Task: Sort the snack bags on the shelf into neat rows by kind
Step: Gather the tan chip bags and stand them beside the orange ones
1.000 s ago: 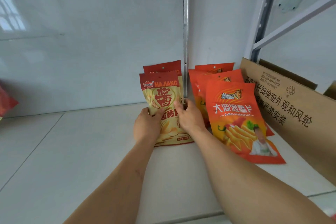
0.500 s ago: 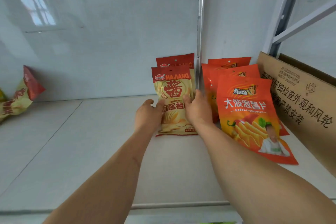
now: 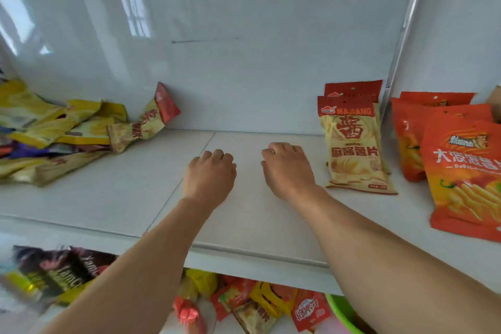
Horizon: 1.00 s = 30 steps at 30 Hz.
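Hands hover empty mid-shelf, left hand (image 3: 210, 175) and right hand (image 3: 287, 168) loosely curled. MAJIANG chip bags (image 3: 352, 141) stand far right beside orange crinkle-chip bags (image 3: 461, 165). Next likely: reach left to the unsorted heap (image 3: 67, 133) for a matching bag.

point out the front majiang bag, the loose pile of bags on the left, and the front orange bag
Majiang bag (image 3: 355, 149), head view, middle of its front face.
Pile (image 3: 54, 130), head view, yellow bag near its middle.
Orange bag (image 3: 463, 171), head view, upper front below the logo.

Tan snack bag (image 3: 355, 144) reads "MAJIANG" (red band on top).
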{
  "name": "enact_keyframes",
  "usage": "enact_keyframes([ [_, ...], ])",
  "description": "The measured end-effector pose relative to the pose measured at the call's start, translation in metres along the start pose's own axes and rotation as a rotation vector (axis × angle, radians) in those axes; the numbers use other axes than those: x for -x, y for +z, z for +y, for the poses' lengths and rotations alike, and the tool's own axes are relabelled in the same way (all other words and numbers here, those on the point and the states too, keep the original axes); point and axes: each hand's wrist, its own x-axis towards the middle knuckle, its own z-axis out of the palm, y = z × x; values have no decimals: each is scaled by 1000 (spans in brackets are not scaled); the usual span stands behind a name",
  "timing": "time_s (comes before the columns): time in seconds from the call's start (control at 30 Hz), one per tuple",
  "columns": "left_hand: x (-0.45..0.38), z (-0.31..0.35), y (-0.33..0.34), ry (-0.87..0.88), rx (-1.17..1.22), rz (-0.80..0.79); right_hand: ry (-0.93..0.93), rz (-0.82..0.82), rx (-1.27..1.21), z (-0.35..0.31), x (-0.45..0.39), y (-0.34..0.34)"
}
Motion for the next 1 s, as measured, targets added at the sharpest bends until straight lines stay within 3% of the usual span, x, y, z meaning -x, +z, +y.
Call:
enact_keyframes([
  [0.37,77,-224,-19,-132,-44,18,-90,-58,-83,-234,-58,11],
  [0.83,70,-411,-5,-287,-61,102,-173,9,-172,-397,-180,52],
  [1.0,30,-457,14,-304,-8,138,-62,20,-270,-424,-229,85],
])
